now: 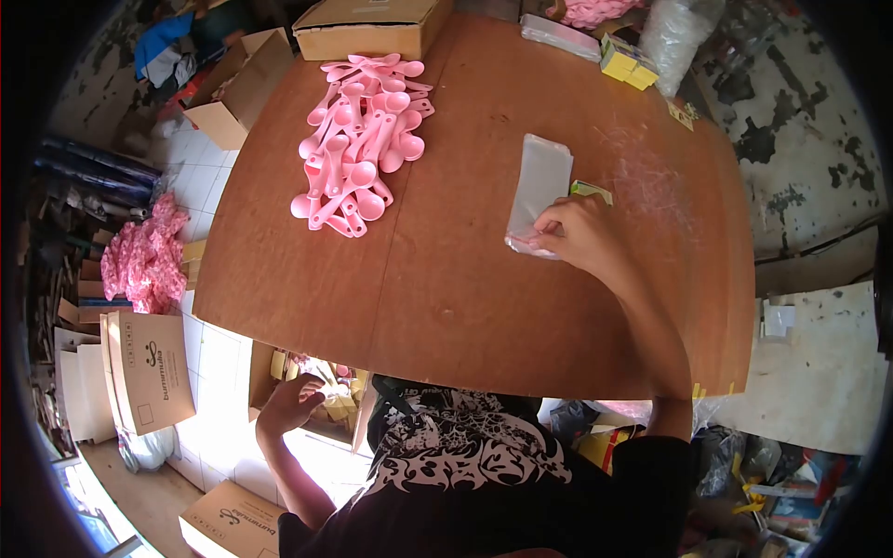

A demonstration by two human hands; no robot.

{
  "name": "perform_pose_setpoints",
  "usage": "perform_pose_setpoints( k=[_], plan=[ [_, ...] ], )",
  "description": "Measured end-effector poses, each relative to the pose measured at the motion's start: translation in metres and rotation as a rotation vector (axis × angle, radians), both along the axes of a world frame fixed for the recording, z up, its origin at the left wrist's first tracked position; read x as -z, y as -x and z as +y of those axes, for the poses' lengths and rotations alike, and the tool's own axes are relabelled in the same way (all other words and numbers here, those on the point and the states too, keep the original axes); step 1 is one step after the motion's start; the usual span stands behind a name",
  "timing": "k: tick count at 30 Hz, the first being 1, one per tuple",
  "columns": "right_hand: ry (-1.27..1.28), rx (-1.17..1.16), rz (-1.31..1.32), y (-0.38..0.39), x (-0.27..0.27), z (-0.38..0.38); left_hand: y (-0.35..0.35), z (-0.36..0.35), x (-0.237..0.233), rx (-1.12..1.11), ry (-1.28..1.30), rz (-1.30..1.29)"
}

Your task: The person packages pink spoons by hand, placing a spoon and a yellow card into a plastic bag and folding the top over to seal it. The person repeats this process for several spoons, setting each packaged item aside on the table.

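Observation:
My right hand is over the lower end of a stack of clear plastic bags on the brown table, thumb and fingertips pinched together at the edge of a bag. Just beyond its knuckles lies a small green-and-yellow box. My left hand hangs past the near table edge, above an open cardboard box with yellow packages in it. Its fingers are loosely bent and apart, with nothing visible in them. A heap of pink measuring spoons lies on the left half of the table.
A closed cardboard box stands at the table's far edge. At the far right are yellow boxes, more clear bags and a large filled plastic bag. Cartons and pink wrapping stand left of the table.

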State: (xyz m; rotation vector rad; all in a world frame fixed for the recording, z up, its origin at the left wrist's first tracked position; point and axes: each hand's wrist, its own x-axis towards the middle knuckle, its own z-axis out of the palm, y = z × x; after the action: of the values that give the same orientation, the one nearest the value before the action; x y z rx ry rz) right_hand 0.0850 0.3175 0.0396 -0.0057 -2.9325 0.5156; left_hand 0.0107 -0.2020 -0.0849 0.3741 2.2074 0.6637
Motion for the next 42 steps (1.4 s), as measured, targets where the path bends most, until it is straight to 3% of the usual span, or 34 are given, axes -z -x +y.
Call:
perform_pose_setpoints(
  k=[2,4,6,8,10,12,15,17,20,22,24,28,30,32,34,35,37,38,40,42],
  plan=[
    [0.062,0.05,-0.045,0.003,0.01,0.004,-0.001,0.034,-0.033,0.123,-0.257,-0.232],
    [0.047,0.042,-0.038,0.003,0.012,0.007,0.001,0.053,-0.05,0.249,-0.394,-0.223],
    [0.03,0.041,-0.031,0.0,0.012,0.009,0.005,0.077,-0.074,0.559,-0.66,-0.224],
    [0.119,0.075,0.038,-0.005,0.012,0.006,0.009,0.1,-0.094,0.636,-0.731,-0.214],
    [0.097,0.071,0.054,-0.007,0.004,0.001,0.015,0.117,-0.106,0.883,-0.843,-0.254],
    [0.078,0.064,0.071,-0.009,0.004,0.0,0.015,0.138,-0.113,0.94,-0.961,-0.206],
    [-0.048,0.004,0.209,-0.007,0.007,0.001,0.016,0.166,-0.123,0.953,-0.986,-0.214],
    [-0.09,0.078,-0.059,-0.006,-0.008,-0.005,0.013,0.182,-0.133,0.88,-0.867,-0.045],
    [-0.141,-0.027,0.081,-0.005,0.0,-0.001,0.01,0.207,-0.147,0.859,-0.845,0.184],
    [-0.075,0.011,0.069,-0.004,0.002,-0.004,0.013,0.219,-0.151,0.895,-0.79,0.161],
    [-0.008,0.049,0.06,-0.005,0.001,-0.007,0.014,0.229,-0.15,0.912,-0.692,0.43],
    [-0.042,-0.029,0.112,-0.018,-0.01,-0.017,0.011,0.245,-0.157,0.878,-0.553,0.477],
    [-0.029,-0.085,0.147,-0.03,-0.021,-0.035,0.007,0.255,-0.149,0.611,-0.68,1.03],
    [0.191,-0.262,0.174,-0.046,-0.042,-0.06,0.007,0.259,-0.15,0.64,-0.774,1.049],
    [0.298,-0.253,0.108,-0.064,-0.058,-0.075,0.006,0.26,-0.146,0.667,-0.872,1.059],
    [0.407,-0.248,0.043,-0.069,-0.061,-0.078,0.006,0.257,-0.14,0.682,-0.971,0.884],
    [0.366,-0.215,0.124,-0.072,-0.059,-0.069,0.004,0.246,-0.136,0.627,-1.042,0.566],
    [0.325,-0.188,0.203,-0.074,-0.057,-0.062,0.002,0.241,-0.135,0.631,-1.042,0.561],
    [0.37,0.042,0.198,-0.072,-0.048,-0.038,-0.001,0.232,-0.133,0.433,-0.986,0.217],
    [0.44,0.407,-0.006,-0.072,-0.039,-0.012,-0.002,0.228,-0.117,0.37,-1.096,0.179]
  ],
)
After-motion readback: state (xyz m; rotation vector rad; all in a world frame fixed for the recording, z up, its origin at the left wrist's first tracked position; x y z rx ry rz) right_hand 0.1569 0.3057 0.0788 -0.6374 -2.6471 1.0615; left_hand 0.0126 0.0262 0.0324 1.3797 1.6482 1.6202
